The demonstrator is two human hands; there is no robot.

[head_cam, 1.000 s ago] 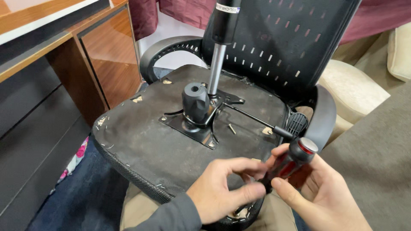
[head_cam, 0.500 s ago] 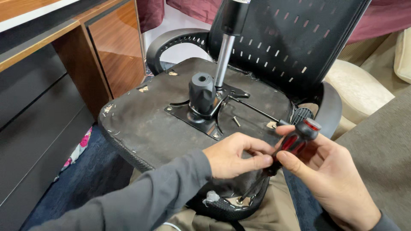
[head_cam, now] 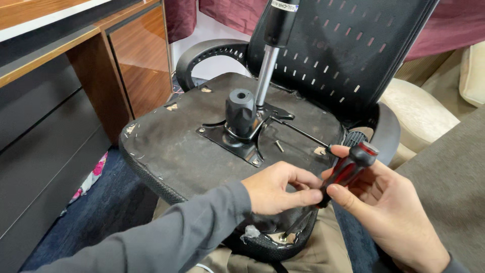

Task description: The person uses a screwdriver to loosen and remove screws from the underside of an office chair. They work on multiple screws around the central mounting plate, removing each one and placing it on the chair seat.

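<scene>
At the near edge of the upturned chair seat (head_cam: 202, 146), a red-and-black screwdriver (head_cam: 343, 174) is gripped by the right hand (head_cam: 376, 202) and steadied by the left hand's (head_cam: 275, 189) pinching fingertips, so the tip could be knocked off the screw by any tilt.

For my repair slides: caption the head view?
Both hands, left and right, hold a red-and-black screwdriver at an upturned office chair seat.

Left hand (head_cam: 275, 188) pinches with fingertips beside the right hand (head_cam: 384, 202), whose grip is curled closed, palm up
</scene>
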